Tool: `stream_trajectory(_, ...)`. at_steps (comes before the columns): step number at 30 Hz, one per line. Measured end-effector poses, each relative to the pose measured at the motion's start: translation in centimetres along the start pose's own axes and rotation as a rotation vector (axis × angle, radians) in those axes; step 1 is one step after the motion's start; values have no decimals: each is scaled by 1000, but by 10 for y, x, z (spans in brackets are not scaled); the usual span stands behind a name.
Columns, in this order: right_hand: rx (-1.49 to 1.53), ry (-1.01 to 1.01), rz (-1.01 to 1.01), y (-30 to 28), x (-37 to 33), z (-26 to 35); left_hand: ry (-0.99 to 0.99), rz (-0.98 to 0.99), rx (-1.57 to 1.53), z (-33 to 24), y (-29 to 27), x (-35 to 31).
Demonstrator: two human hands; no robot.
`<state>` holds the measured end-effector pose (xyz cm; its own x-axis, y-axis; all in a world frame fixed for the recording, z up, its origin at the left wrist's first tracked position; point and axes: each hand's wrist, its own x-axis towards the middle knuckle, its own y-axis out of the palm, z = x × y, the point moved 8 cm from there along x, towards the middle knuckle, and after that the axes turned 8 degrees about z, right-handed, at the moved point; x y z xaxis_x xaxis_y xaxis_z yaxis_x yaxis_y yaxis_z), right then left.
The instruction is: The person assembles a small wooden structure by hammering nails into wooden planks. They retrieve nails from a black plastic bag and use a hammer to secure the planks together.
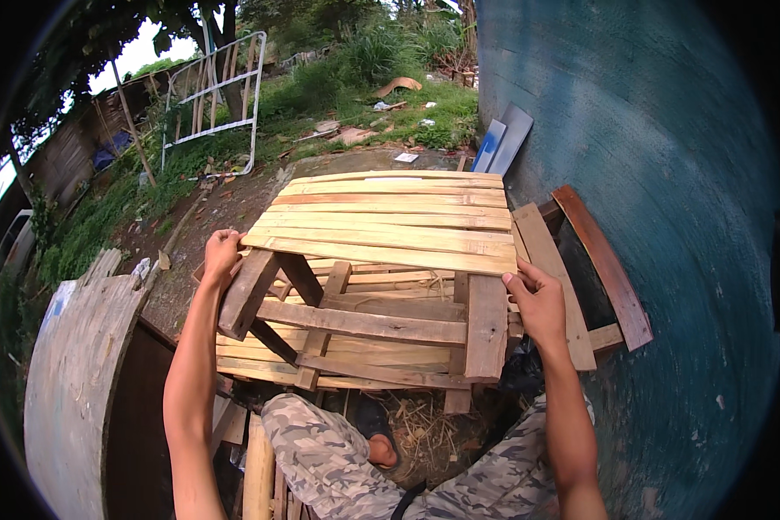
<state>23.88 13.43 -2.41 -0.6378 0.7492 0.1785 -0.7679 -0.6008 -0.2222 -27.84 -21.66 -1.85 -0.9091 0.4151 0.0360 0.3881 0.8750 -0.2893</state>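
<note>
Fingers of the left hand (221,254) close on the near left end of a row of pale bamboo slats (390,211); opposite, the right hand (539,299) holds the near right corner, thumb and forefinger narrow against the edge. The slats lie between the two hands and stretch away from them atop a dark wooden frame (373,323), whose thick right leg (487,334) stands just beside the right thumb.

Beneath spreads a wider slatted bench (264,351). Knees in camouflage trousers (321,442) face its near side, with a foot in dark footwear (374,423) between them near straw-like scraps (425,425). At right, brown planks (602,269) lean by a blue-green wall (650,130); at left stands a weathered board (69,381). Beyond, a white metal frame (251,95) rises beside the grass (364,87).

Some fingertips of both hands are out of sight at the slat ends, and the slats cover the frame's far side. Whether the frame rests on the bench cannot be told. A black item (522,368) beside the right leg is hard to make out, and a bamboo pole (258,472) is cut off by the lower edge.
</note>
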Motion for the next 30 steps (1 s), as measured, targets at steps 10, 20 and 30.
stream_trajectory(10, -11, -17, 28, 2, 0, 3, 79, -64, -12, -7, 2, -5)
stream_trajectory(20, 36, -55, 44, 3, 0, -1, 96, -102, 62, 1, -2, 3)
stream_trajectory(30, 91, -48, 11, 3, 2, -10, 100, -87, -10, -5, 3, -4)
